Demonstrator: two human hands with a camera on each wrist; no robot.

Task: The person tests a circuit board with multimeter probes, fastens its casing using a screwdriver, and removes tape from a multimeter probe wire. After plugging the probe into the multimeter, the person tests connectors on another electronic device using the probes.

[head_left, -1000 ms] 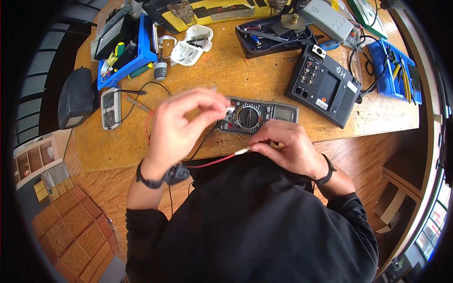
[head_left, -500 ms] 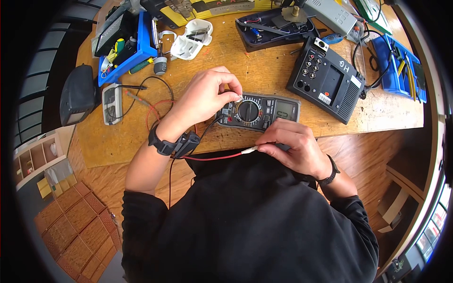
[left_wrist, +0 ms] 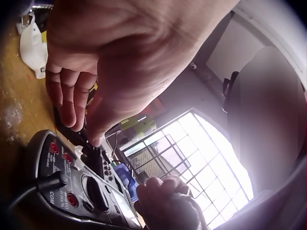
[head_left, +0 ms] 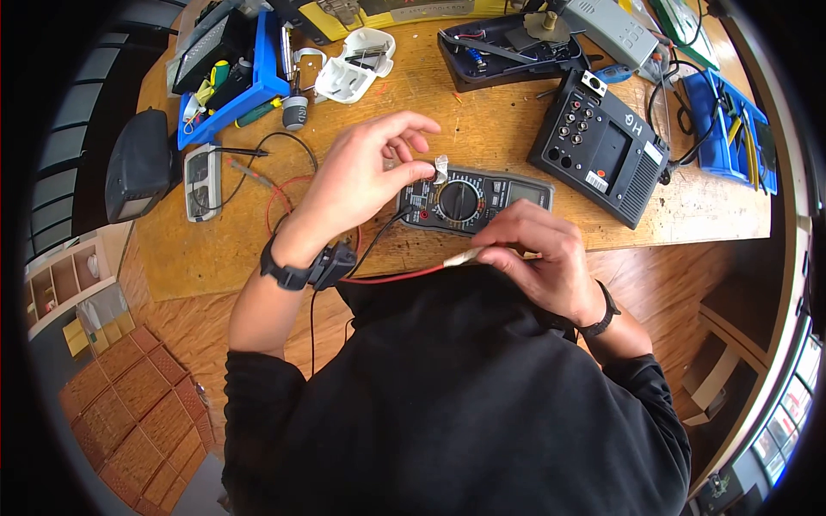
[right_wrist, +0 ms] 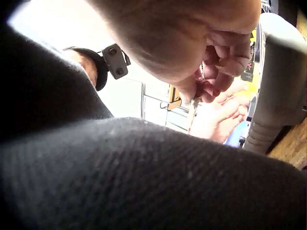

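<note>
A dark grey multimeter (head_left: 492, 191) lies on the wooden table, its dial in the middle and a black lead plugged into its COM socket. My left hand (head_left: 366, 168) hovers over its left end with the thumb apart from the loosely bent fingers. Right at the thumb tip is a crumpled scrap of white tape (head_left: 441, 168), which the left wrist view shows at the meter's top edge. In front of the meter my right hand (head_left: 551, 262) pinches the white-taped end (head_left: 463, 257) of a red test lead (head_left: 396, 278) between thumb and fingers.
A black device marked HQ (head_left: 602, 150) stands right of the meter. Behind lie an opened dark casing (head_left: 482, 77) and a white case of bits (head_left: 344, 82). Blue bins (head_left: 274, 82) hold tools at the left and right. A looped black cable (head_left: 301, 142) lies at left.
My left hand has come down to the meter with the white tape scrap, and its fingers have then spread away from the thumb. My right hand keeps its pinch on the taped lead.
</note>
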